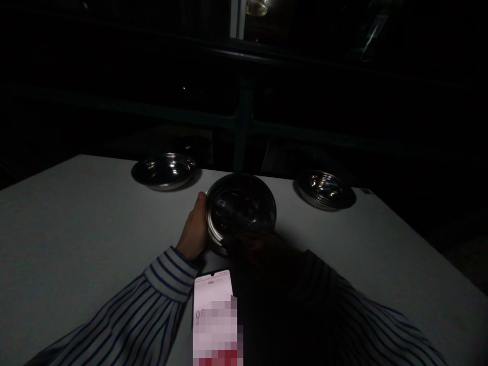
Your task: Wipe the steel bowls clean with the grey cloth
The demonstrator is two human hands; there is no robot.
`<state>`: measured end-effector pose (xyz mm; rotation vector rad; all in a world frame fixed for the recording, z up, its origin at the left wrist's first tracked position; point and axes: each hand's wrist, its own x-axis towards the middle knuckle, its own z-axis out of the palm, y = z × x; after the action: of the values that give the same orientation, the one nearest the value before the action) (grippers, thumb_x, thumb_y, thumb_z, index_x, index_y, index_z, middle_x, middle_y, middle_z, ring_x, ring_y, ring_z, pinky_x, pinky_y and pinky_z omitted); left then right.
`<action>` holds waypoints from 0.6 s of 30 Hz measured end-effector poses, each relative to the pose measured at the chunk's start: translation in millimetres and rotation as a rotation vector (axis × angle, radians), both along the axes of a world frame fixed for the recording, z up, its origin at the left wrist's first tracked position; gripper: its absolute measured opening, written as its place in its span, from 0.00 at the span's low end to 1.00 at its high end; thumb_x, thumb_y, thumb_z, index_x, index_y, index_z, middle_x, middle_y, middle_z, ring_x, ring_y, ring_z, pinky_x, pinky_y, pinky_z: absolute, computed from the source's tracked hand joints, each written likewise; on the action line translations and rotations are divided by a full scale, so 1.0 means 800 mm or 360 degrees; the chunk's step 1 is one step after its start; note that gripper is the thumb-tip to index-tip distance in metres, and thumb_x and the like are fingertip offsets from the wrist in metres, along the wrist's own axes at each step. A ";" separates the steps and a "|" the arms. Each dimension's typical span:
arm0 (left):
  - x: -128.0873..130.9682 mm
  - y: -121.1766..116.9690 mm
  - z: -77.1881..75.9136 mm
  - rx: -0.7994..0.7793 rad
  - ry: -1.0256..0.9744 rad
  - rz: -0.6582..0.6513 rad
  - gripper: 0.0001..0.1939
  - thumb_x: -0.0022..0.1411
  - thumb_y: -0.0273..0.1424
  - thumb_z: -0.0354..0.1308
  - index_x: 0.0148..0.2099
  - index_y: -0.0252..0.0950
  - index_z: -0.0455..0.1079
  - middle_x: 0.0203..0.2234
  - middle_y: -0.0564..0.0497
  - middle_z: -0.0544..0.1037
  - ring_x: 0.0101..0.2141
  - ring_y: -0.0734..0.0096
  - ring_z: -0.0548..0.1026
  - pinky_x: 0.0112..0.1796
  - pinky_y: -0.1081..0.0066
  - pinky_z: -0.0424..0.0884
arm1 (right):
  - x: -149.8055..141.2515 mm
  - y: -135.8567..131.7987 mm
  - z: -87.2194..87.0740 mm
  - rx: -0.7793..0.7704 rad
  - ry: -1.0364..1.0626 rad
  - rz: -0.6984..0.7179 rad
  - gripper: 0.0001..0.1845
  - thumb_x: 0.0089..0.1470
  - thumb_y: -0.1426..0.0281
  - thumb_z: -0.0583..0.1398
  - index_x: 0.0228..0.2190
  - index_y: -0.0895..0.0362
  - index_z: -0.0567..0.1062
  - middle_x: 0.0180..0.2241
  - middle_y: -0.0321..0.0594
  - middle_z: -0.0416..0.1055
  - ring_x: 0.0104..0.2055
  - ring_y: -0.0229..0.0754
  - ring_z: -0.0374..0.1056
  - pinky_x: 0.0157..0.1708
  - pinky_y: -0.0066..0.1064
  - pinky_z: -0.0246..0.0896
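A round stainless steel bowl (240, 203) is near the middle of the white table, tilted so that a broad shiny face shows. My left hand (194, 229) grips its left side, thumb up along the rim. My right hand (267, 246) lies in deep shadow at the bowl's near right edge. Its fingers look bent around something dark, which I cannot make out. Just below the bowl, between my forearms, a lit phone (213, 287) lies with part of its screen blurred.
Two more steel bowls stand near the table's far edge, a left bowl (165, 170) and a right bowl (326, 190). Beyond the white table (95, 218) the room is very dark, with a metal railing (244, 122) behind it.
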<state>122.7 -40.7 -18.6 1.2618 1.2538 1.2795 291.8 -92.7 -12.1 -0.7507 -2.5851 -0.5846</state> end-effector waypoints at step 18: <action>-0.001 -0.004 0.001 -0.0064 -0.0148 0.0098 0.28 0.54 0.53 0.43 0.34 0.37 0.74 0.25 0.49 0.78 0.36 0.58 0.74 0.40 0.62 0.68 | 0.008 -0.001 -0.002 -0.0604 0.0089 0.0006 0.15 0.56 0.65 0.54 0.45 0.58 0.66 0.45 0.43 0.65 0.42 0.40 0.65 0.41 0.38 0.63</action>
<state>122.0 -43.9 -17.8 1.1302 1.2546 1.3351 297.9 -93.5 -13.8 -0.8632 -2.6752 -0.0656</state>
